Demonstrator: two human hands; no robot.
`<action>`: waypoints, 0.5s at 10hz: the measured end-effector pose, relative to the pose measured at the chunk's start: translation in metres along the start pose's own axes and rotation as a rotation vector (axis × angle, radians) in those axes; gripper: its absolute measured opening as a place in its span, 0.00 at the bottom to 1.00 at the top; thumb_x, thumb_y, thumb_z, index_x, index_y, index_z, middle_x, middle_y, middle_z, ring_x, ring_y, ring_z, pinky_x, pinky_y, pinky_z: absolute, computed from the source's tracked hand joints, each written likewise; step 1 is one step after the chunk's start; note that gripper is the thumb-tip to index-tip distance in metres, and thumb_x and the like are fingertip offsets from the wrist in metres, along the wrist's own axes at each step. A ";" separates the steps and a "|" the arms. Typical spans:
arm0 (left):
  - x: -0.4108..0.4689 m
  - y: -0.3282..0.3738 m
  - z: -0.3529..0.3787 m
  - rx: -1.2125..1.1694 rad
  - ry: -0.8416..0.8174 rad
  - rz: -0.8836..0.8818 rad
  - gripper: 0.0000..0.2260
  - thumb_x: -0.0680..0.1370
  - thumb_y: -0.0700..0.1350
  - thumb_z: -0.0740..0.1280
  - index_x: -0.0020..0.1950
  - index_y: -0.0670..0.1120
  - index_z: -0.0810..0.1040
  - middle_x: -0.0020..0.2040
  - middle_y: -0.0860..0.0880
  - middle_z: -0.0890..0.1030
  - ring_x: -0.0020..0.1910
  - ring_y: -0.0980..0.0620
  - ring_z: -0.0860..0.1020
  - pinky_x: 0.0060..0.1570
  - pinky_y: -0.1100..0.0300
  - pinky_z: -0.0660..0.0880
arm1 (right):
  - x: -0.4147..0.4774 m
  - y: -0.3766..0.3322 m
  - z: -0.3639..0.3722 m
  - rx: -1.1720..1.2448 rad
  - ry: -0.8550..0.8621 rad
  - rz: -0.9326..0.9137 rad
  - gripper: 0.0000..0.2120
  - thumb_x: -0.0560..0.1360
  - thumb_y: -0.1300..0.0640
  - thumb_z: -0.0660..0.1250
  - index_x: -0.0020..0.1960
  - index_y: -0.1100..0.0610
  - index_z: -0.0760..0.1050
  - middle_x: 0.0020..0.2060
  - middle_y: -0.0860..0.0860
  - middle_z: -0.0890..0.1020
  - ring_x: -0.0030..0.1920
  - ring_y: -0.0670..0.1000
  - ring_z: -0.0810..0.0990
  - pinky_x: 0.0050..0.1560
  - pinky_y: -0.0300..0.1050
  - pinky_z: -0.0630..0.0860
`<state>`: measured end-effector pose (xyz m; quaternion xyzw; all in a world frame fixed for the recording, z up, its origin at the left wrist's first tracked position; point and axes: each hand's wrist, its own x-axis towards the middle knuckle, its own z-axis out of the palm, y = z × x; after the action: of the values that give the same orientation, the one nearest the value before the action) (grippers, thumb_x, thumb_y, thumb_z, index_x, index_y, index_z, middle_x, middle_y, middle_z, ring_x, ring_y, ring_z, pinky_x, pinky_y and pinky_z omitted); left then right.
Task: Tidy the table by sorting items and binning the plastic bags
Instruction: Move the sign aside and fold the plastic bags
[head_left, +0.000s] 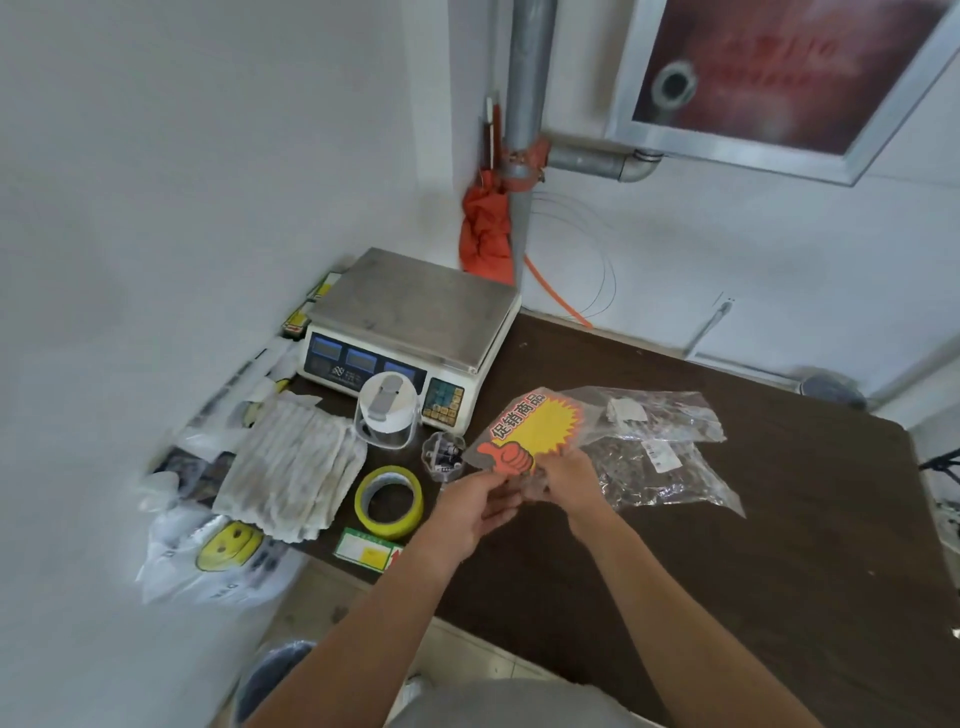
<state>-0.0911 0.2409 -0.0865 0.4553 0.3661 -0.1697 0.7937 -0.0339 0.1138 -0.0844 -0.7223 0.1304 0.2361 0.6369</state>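
1. Clear plastic is in my grip: my left hand (475, 506) and right hand (571, 483) both have their fingers (501, 512) curled, pinching the lower edge of the sleeved yellow starburst sign (545, 426), held just above the surface (727, 571).
2. Not yet binned: the crumpled clear bags (665, 452) lie on the surface, touching the sign's right side.
3. Near the scale (410, 322) sit the yellow tape roll (389, 501), lidded jar (387, 410), small clear container (444, 452), striped cloths (296, 467) and green label card (366, 551). They look only loosely grouped.
4. A smiley-face bag (223, 551) droops over the left edge, also unbinned.
5. On the floor stands the bin (275, 675), and I cannot tell what is in it. I judge most of the job remains.
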 end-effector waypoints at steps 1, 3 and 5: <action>0.001 0.000 -0.002 0.137 -0.058 -0.066 0.06 0.82 0.44 0.66 0.56 0.44 0.81 0.48 0.46 0.84 0.45 0.49 0.83 0.50 0.55 0.79 | 0.023 -0.006 -0.009 -0.112 0.069 -0.013 0.07 0.79 0.63 0.60 0.51 0.55 0.76 0.45 0.58 0.83 0.40 0.57 0.84 0.35 0.48 0.84; 0.011 -0.003 -0.005 0.184 -0.040 -0.122 0.12 0.82 0.42 0.65 0.64 0.41 0.79 0.54 0.43 0.85 0.51 0.47 0.84 0.57 0.52 0.79 | 0.046 -0.019 -0.006 -0.331 0.047 0.016 0.09 0.80 0.61 0.56 0.46 0.51 0.71 0.38 0.52 0.76 0.36 0.55 0.79 0.36 0.48 0.79; 0.017 -0.005 -0.009 0.104 -0.059 -0.139 0.13 0.80 0.41 0.69 0.63 0.41 0.80 0.57 0.42 0.85 0.53 0.46 0.84 0.61 0.51 0.78 | 0.074 -0.014 0.019 -0.676 -0.052 0.018 0.14 0.81 0.60 0.64 0.66 0.61 0.76 0.58 0.58 0.79 0.51 0.54 0.80 0.47 0.42 0.82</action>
<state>-0.0863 0.2468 -0.1043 0.4643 0.3638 -0.2566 0.7657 0.0328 0.1429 -0.1118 -0.8851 0.0347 0.2900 0.3624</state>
